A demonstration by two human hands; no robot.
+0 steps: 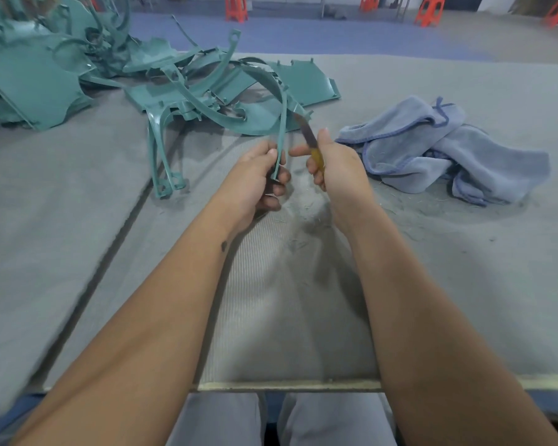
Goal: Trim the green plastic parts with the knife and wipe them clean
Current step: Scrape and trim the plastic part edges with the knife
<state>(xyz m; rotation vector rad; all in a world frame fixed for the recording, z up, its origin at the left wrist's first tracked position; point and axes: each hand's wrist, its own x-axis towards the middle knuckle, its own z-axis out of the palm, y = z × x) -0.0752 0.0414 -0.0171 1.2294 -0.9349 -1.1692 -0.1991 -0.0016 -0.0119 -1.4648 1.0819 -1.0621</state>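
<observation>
Green curved strip (283, 123) gripped in left hand (258, 178), one knife (310, 140) clenched in right hand (332, 162), its blade seemingly touching the strip.

Parts pile (78, 69) far left on the table (464, 284) — cloth (438, 149) right.

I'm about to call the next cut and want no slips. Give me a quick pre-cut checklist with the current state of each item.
1. Part held firm: ok. The left hand grips the lower end of the curved green strip.
2. Knife in hand: ok. The right hand holds the knife by its yellow handle, blade pointing up and away.
3. Blade set on the strip's edge: cannot tell; blade and strip look apart, but the view is blurred.
4. Left fingers out of the blade's path: ok for now; they sit below the blade.
5. Cloth within reach for wiping: ok. The blue cloth lies just right of the hands.
6. Strip free of the pile: cannot tell.
</observation>
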